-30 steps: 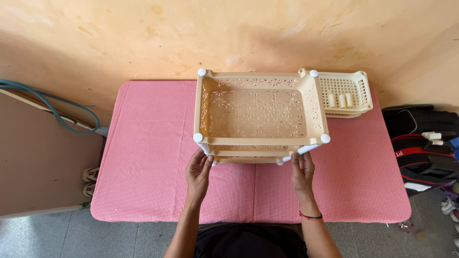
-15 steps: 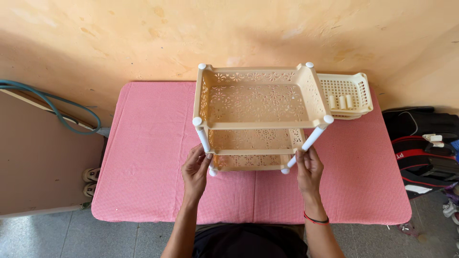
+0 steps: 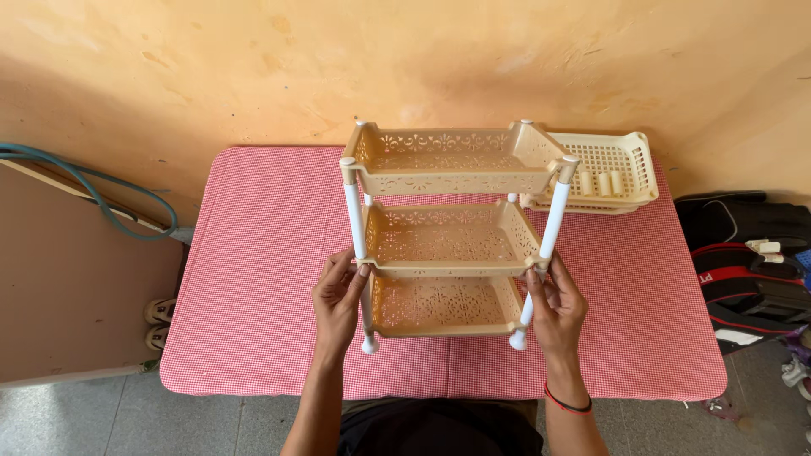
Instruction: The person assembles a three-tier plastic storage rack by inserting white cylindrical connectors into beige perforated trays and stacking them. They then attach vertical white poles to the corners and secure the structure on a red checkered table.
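Worktop [image 3: 253, 279] draped in a red-checked cloth is carrying the work as I am steadying a beige three-tier plastic rack [image 3: 448, 236] at its near-middle, tilted back on its feet so the trays are facing up towards me. Three perforated trays are sitting stacked on white corner posts [image 3: 553, 215], so the rack is looking, by my judgement, largely put together: all three levels are joined and the near feet are fitted. Spare trays [image 3: 612, 173] of the same kind, paler, are lying nested behind the rack's right corner, with a few short white pegs resting in the top one, which suggests some parts are not yet used. My left hand [image 3: 338, 300] is closing around the near left post at the middle tray, and my right hand [image 3: 553, 308] is gripping the near right post at the same height; the two are wide apart, one on each side.
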